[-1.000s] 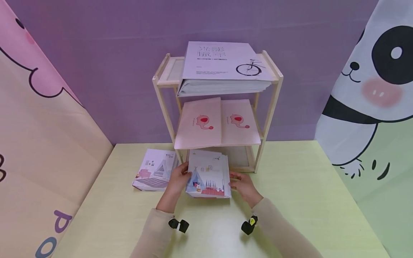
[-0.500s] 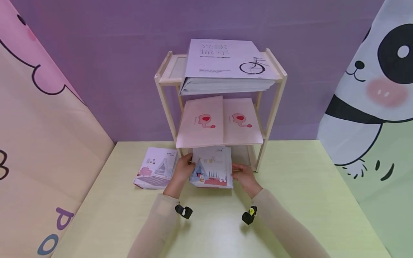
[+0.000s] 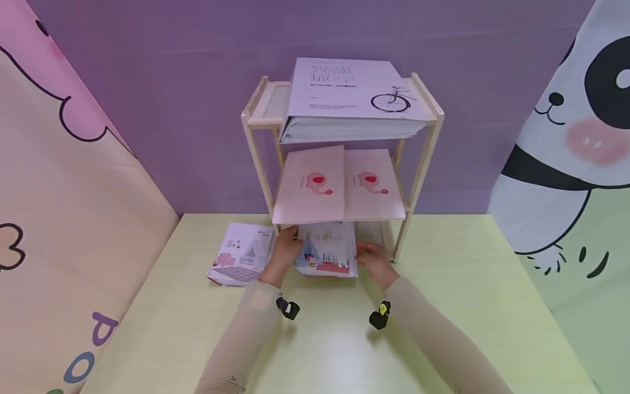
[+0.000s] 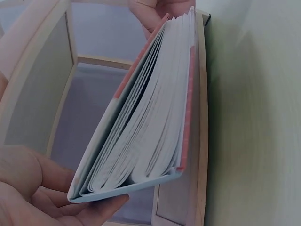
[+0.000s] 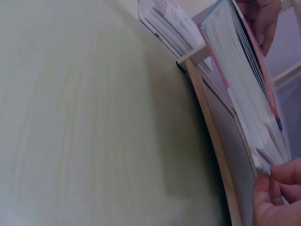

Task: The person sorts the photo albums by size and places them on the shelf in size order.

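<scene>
A thick hardcover book (image 3: 328, 249) with a tent drawing on its cover lies partly inside the bottom level of a small wooden shelf (image 3: 425, 164). My left hand (image 3: 286, 249) grips its left edge, and my right hand (image 3: 376, 264) pinches the right edge. In the left wrist view the book (image 4: 141, 108) tilts a little above the lower shelf board, its page edges facing out. The left hand's fingers (image 4: 106, 212) reach under the spine side there. From the right wrist, the thumb and fingers of my right hand (image 5: 277, 197) hold the book's corner.
A similar book (image 3: 243, 254) lies on the table (image 3: 325, 339) left of the shelf. Two pink elephant booklets (image 3: 315, 189) cover the middle level and overhang its front. A large white book (image 3: 354, 93) with a bicycle drawing occupies the top. A purple backdrop (image 3: 211, 126) stands behind.
Both hands have moved forward, pushing the tent book deeper under the middle level. Its far end is now hidden beneath the pink booklets. The view has shifted slightly.
</scene>
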A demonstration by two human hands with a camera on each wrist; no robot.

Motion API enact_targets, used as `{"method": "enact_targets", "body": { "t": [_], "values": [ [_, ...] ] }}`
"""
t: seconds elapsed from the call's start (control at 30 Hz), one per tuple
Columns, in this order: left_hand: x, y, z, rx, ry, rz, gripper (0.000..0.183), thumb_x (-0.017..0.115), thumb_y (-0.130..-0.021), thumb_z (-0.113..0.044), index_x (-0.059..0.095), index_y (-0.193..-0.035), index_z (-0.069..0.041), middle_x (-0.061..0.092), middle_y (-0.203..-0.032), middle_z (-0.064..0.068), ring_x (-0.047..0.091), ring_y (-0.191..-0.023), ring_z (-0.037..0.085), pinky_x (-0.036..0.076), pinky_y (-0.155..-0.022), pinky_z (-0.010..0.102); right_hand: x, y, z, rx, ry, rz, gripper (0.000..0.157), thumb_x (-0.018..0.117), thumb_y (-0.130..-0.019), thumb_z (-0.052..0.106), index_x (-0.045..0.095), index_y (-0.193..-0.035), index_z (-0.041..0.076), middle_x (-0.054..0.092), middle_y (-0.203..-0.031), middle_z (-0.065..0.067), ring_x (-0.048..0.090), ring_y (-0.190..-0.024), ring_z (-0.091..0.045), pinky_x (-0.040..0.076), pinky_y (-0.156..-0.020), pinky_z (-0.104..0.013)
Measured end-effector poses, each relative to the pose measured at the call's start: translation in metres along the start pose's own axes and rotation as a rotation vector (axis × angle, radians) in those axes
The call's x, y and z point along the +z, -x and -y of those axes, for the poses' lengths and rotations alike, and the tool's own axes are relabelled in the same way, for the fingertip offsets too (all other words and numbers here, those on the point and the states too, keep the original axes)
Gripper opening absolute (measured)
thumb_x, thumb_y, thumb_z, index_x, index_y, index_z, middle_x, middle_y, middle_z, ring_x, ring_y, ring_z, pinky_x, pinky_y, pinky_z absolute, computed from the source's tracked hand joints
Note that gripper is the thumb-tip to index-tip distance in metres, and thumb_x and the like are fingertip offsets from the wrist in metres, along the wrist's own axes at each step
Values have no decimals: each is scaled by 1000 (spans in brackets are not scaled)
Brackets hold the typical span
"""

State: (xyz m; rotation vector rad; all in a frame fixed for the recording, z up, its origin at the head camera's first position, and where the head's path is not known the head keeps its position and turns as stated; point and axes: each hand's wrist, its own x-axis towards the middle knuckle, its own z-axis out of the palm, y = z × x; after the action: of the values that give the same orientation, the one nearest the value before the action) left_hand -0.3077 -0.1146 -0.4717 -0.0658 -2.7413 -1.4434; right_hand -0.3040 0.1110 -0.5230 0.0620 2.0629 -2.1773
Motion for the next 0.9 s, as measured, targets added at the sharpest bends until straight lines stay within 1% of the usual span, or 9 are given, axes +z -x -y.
{"method": "enact_targets", "body": {
  "t": [0.1, 0.23, 0.33, 0.47, 0.53, 0.57, 0.73, 0.8, 0.9],
  "values": [
    [2, -5, 1, -19, -15, -19, 52, 44, -83, 6, 45, -136, 5, 52, -130, 27, 52, -116, 40, 46, -93, 47, 0, -7, 2, 22, -1, -9, 45, 49, -79, -20, 49, -125, -16, 53, -122, -31, 56, -86, -16, 48, -69, -21],
    [5, -10, 2, -16, -28, -51, 49, 44, -86, 4, 48, -135, 3, 52, -130, 25, 53, -113, 38, 46, -91, 47, 1, -12, 5, 30, 8, -11, 46, 48, -80, -20, 50, -125, -14, 53, -123, -31, 57, -88, -17, 48, -69, -20],
    [7, -11, 1, -17, -12, -56, 52, 42, -85, 5, 45, -137, 1, 49, -135, 24, 51, -114, 36, 44, -90, 45, 1, -13, 6, -7, 5, -18, 45, 46, -79, -21, 49, -124, -17, 52, -122, -34, 58, -89, -19, 49, -69, -20],
    [8, -13, -4, -45, 22, -69, 58, 39, -84, 8, 41, -141, -1, 42, -141, 21, 43, -124, 35, 37, -101, 45, 2, -17, 6, -52, 4, -26, 44, 45, -79, -22, 49, -122, -19, 53, -119, -36, 58, -91, -22, 49, -70, -22],
    [8, -15, -5, -65, 29, -74, 59, 38, -83, 8, 39, -142, -1, 41, -143, 21, 42, -125, 35, 36, -103, 44, 2, -20, 4, -56, 13, -33, 43, 45, -80, -21, 50, -122, -18, 53, -119, -35, 57, -92, -23, 49, -71, -23],
    [8, -16, -6, -75, 27, -74, 59, 38, -83, 8, 39, -142, -1, 41, -143, 20, 43, -124, 34, 36, -102, 43, 2, -22, 3, -55, 15, -35, 42, 46, -80, -20, 51, -122, -17, 54, -119, -34, 57, -92, -24, 49, -71, -23],
    [9, -21, -6, -121, 0, -66, 58, 39, -83, 9, 39, -141, 0, 43, -141, 21, 46, -110, 34, 37, -89, 42, 1, -31, -3, -10, 7, -32, 43, 46, -82, -19, 51, -124, -15, 53, -123, -31, 56, -97, -26, 49, -75, -24],
    [10, -22, -6, -123, -23, -71, 56, 39, -83, 9, 41, -139, 1, 45, -138, 22, 48, -109, 34, 38, -89, 42, 2, -34, -4, 6, -2, -30, 43, 46, -82, -19, 51, -125, -14, 53, -124, -30, 56, -98, -25, 49, -75, -24],
    [13, -24, -5, -132, -32, -85, 56, 41, -83, 9, 44, -138, 0, 49, -135, 22, 50, -106, 34, 40, -89, 41, 2, -38, -5, -2, -5, -29, 43, 45, -81, -19, 51, -124, -14, 54, -123, -30, 57, -97, -24, 49, -75, -22]
  ]
}}
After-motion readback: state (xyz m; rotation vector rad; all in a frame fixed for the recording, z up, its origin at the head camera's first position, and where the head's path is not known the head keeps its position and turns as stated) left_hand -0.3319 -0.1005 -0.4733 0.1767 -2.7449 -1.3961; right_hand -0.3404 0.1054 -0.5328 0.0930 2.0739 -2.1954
